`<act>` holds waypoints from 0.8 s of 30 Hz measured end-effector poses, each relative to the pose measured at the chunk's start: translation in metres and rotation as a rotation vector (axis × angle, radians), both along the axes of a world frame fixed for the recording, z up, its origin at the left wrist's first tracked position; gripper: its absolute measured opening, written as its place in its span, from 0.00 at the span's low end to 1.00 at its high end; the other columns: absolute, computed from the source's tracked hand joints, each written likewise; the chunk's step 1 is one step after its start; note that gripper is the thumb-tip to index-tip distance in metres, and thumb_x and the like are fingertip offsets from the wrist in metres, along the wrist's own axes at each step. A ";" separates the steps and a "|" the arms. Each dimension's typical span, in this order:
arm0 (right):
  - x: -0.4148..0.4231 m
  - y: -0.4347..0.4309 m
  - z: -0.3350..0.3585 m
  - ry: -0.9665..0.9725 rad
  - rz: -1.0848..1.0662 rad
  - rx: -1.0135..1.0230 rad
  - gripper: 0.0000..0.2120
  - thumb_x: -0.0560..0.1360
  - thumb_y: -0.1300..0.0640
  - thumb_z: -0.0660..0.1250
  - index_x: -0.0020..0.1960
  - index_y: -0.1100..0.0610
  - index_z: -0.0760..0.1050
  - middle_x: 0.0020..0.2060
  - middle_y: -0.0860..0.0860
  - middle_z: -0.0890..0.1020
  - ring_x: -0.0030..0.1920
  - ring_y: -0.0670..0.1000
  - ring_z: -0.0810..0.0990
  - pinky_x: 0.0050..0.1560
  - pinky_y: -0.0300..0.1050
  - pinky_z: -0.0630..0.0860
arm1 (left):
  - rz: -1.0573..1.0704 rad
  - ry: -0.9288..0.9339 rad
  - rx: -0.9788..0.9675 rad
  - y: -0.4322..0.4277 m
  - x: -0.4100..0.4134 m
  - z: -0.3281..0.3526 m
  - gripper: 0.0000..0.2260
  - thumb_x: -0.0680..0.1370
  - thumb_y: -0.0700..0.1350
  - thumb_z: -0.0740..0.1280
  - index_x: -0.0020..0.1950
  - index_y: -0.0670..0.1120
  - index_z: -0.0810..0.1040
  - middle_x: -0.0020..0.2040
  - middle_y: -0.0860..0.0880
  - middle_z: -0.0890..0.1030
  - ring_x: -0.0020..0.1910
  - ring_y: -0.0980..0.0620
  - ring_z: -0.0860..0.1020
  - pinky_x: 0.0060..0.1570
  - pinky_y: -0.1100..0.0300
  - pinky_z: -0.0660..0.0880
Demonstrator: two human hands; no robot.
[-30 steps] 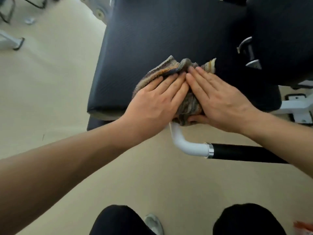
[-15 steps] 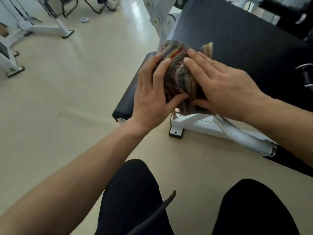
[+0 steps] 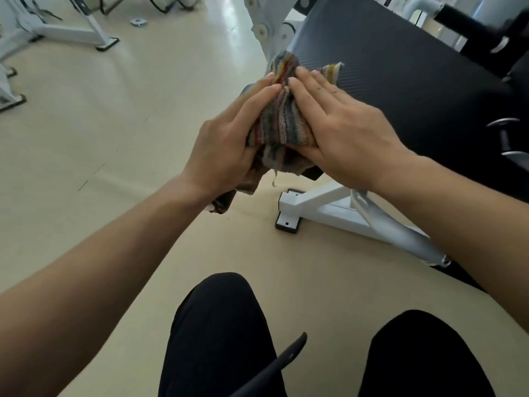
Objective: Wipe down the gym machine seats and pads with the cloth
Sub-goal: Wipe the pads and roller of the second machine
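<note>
The left hand and right hand, fingers straight, press a striped cloth onto the black seat pad corner above a white frame.

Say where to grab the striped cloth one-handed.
Probably take the bunched middle of the cloth, coming from above at the front corner of the pad: the folds pile thick there, while the tail under the left hand hangs thin and frayed.
</note>
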State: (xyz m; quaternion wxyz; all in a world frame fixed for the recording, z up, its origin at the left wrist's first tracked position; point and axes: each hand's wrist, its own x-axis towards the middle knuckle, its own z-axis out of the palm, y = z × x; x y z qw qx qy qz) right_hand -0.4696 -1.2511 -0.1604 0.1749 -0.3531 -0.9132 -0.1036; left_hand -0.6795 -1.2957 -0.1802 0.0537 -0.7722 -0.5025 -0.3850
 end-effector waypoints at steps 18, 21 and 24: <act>0.056 -0.007 -0.009 -0.182 0.033 0.089 0.40 0.78 0.35 0.54 0.81 0.54 0.46 0.81 0.55 0.51 0.80 0.55 0.55 0.78 0.54 0.57 | 0.082 0.459 0.295 0.006 0.003 -0.004 0.32 0.78 0.62 0.67 0.73 0.41 0.67 0.71 0.37 0.73 0.72 0.37 0.71 0.71 0.42 0.67; 0.083 -0.005 -0.018 -0.190 -0.002 0.059 0.41 0.79 0.34 0.54 0.81 0.55 0.44 0.81 0.55 0.49 0.80 0.54 0.54 0.78 0.57 0.57 | 0.081 0.647 0.442 0.014 0.042 0.007 0.23 0.81 0.60 0.63 0.64 0.42 0.80 0.64 0.42 0.81 0.64 0.40 0.79 0.65 0.45 0.73; 0.073 0.000 -0.015 -0.158 -0.019 0.019 0.46 0.76 0.30 0.51 0.81 0.60 0.44 0.81 0.58 0.51 0.80 0.54 0.53 0.78 0.56 0.55 | 0.039 0.738 0.441 0.019 0.059 0.016 0.22 0.82 0.57 0.60 0.62 0.41 0.80 0.63 0.43 0.82 0.62 0.43 0.81 0.60 0.49 0.77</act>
